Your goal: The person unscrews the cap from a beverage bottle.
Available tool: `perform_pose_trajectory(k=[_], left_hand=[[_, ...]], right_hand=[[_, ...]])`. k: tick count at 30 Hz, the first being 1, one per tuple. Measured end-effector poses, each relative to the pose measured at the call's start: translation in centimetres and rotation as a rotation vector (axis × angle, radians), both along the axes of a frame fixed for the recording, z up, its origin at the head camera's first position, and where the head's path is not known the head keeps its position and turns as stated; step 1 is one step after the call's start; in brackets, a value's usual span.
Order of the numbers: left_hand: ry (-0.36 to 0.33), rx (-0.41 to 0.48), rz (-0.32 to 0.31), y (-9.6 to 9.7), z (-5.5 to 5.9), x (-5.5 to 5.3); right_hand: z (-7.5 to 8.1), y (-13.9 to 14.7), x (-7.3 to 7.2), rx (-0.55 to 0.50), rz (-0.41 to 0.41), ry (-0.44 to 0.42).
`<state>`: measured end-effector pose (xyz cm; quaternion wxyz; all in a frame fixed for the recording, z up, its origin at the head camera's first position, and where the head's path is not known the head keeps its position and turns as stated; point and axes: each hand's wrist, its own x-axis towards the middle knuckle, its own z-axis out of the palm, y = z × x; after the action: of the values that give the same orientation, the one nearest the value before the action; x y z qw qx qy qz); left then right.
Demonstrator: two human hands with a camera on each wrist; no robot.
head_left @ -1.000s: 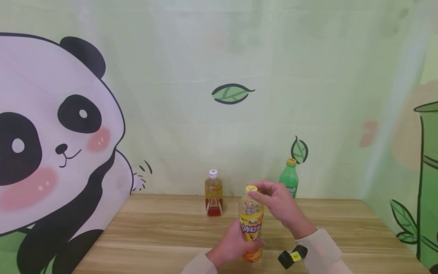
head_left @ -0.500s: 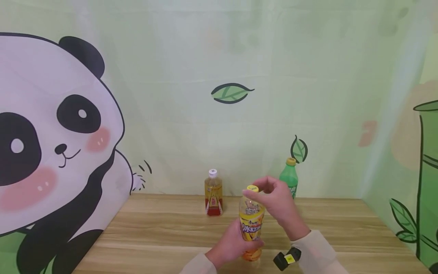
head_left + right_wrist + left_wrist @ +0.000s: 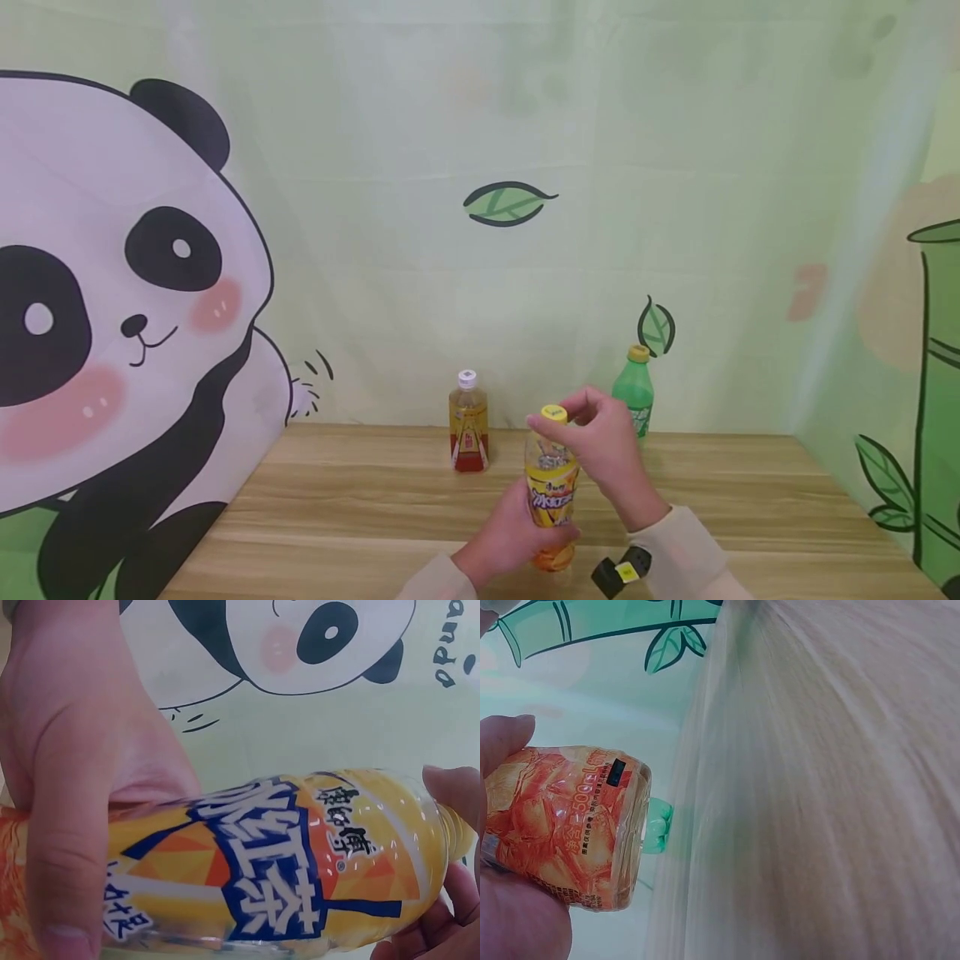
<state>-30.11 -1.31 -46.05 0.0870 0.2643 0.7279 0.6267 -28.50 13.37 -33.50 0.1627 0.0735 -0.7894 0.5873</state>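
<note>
My left hand (image 3: 517, 529) grips the lower body of a plastic iced tea bottle (image 3: 551, 492) with a yellow and orange label. The bottle is upright in the head view, and the left wrist view shows its base (image 3: 634, 832) apart from the table. At its top, the thumb and fingers of my right hand (image 3: 603, 437) pinch the yellow cap (image 3: 554, 413). The right wrist view shows the left thumb (image 3: 67, 862) across the label and the right fingers (image 3: 442, 922) around the neck end; the cap is partly hidden there.
Toward the back of the wooden table (image 3: 337, 500) stands a bottle with a white cap and amber drink (image 3: 468, 429). A green bottle (image 3: 633, 392) with a gold cap stands behind my right hand, partly covered. A printed panda cloth (image 3: 375, 250) hangs behind.
My right hand has turned at the cap, its thumb shifting left across the front and its wrist moving left. My left hand and the bottle have stayed nearly still.
</note>
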Motion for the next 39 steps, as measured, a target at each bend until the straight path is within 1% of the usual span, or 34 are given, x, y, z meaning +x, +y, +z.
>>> perform_pose_trajectory(k=[5, 12, 18, 22, 26, 32, 39], left_hand=[[-0.003, -0.01, 0.008, 0.0, 0.0, 0.1], [-0.013, 0.001, 0.013, -0.1, 0.0, 0.1], [-0.019, -0.008, 0.025, -0.1, 0.1, 0.1], [-0.038, -0.012, 0.026, -0.1, 0.2, 0.0], [-0.052, -0.018, 0.036, -0.2, 0.2, 0.0], [-0.058, -0.017, 0.055, -0.2, 0.0, -0.2], [-0.069, -0.026, 0.066, -0.3, 0.2, -0.3]], right_hand=[[-0.1, -0.1, -0.1, -0.033, 0.007, -0.012], [-0.3, 0.1, -0.2, -0.039, 0.029, -0.002], [-0.3, 0.3, -0.5, -0.025, 0.054, -0.02], [-0.4, 0.5, -0.6, -0.013, 0.074, -0.034], [-0.5, 0.7, -0.7, -0.001, 0.105, -0.046], [-0.5, 1.0, -0.8, 0.031, 0.164, -0.038], [-0.4, 1.3, -1.0, 0.069, 0.237, -0.024]])
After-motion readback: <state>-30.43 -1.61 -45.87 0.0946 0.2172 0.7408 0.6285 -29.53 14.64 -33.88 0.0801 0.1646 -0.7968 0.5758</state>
